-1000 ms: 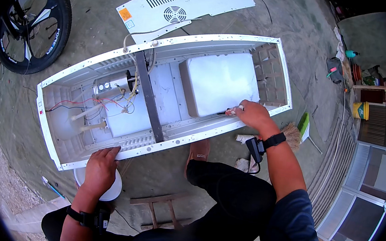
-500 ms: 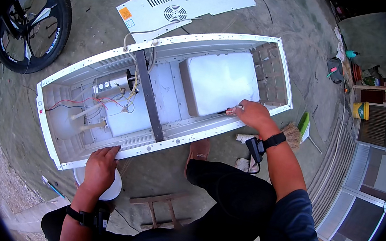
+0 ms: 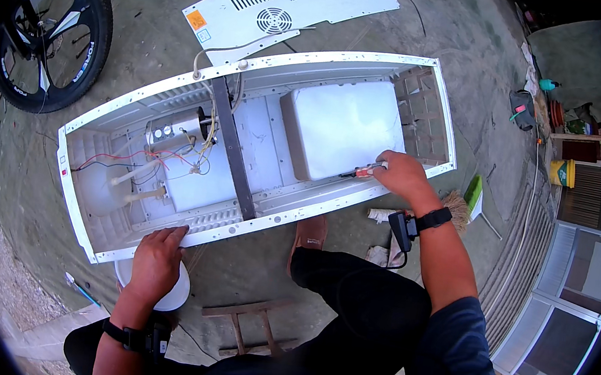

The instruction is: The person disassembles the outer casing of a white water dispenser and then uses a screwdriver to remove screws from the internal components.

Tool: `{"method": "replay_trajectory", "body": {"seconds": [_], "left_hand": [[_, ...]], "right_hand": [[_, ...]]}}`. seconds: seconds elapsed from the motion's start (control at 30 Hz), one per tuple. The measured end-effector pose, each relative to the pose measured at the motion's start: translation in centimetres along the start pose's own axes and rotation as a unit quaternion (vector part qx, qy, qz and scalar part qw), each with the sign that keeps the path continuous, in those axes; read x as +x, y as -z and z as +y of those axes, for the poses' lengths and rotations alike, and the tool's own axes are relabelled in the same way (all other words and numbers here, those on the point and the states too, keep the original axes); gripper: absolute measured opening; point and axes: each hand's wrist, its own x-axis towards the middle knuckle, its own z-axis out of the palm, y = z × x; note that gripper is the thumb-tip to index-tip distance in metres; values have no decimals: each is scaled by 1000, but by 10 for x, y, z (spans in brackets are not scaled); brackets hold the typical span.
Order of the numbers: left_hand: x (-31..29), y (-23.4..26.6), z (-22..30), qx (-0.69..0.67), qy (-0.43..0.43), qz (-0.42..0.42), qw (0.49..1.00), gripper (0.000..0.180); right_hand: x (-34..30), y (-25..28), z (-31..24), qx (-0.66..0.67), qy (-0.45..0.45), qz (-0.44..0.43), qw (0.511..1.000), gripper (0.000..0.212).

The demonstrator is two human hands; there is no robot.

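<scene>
A long white appliance casing lies open on its back on the concrete floor. Inside sit a white foam block, a dark metal cross bar, a small metal tank and red and yellow wires. My right hand is shut on a red-handled screwdriver, its tip pointing left beside the foam block at the casing's near wall. My left hand grips the near rim of the casing at its left end, above a white round container.
A white back panel with vents lies beyond the casing. A bicycle wheel stands at the far left. A small wooden stool sits by my knee. A green brush and rags lie to the right, near shelves with bottles.
My right hand has shifted slightly along the near wall by the foam block, and the screwdriver shows more clearly. My left hand stays on the rim.
</scene>
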Motion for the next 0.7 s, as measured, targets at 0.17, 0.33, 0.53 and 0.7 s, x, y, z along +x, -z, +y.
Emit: {"method": "replay_trajectory", "body": {"seconds": [0.17,0.33,0.53,0.7], "left_hand": [[-1,-2,-2,0,-3,3,1000,45],[-1,-1,-2,4,-1,-2,1000,45],[-1,-3,-5,-18,-1,7,1000,42],[-2,-7,-2,5,14,20,1000,34]], "right_hand": [[-10,31,-3,64,-4,40,997,40],[-14,76,-7,122,23,59,990,35],[-16,105,-9,291,43,84,952,31],[-16,110,-3,373,14,45,927,28]]}}
